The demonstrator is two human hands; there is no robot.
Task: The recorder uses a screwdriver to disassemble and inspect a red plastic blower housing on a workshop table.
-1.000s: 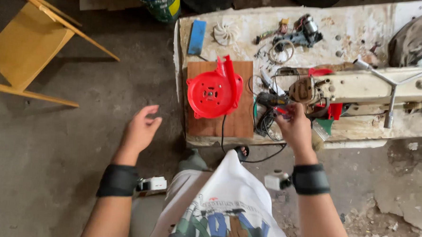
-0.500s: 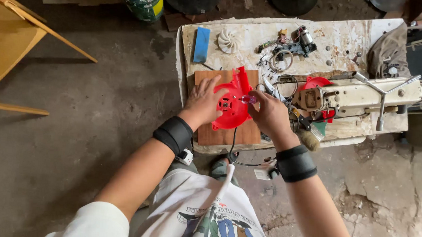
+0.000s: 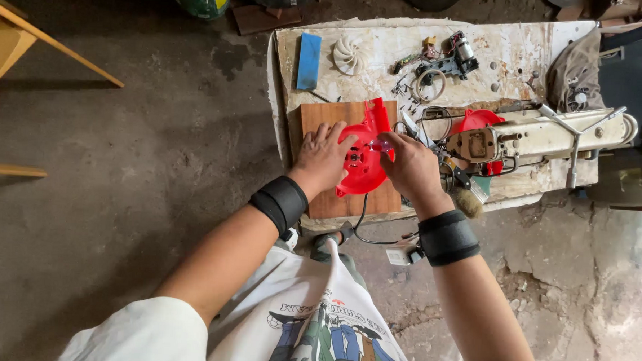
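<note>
While my left hand (image 3: 323,156) lies flat, pressing the red blower housing (image 3: 362,155) on the wooden board (image 3: 322,123), my right hand (image 3: 407,162) pinches a small tool (image 3: 380,144). I should keep it straight over the middle.

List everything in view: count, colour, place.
red housing: one, red, on the wooden board
wooden board: one, brown, on the worktable's near left part
worktable: one, whitish, stained
blue block: one, blue, table's far left
fan wheel: one, white, beside the block
machine body: one, cream, table's right
brush: one, tan bristles, near edge
chair: one, yellow, on the floor, left
left hand: on the housing's left side
right hand: at its right side, holding a small tool
</note>
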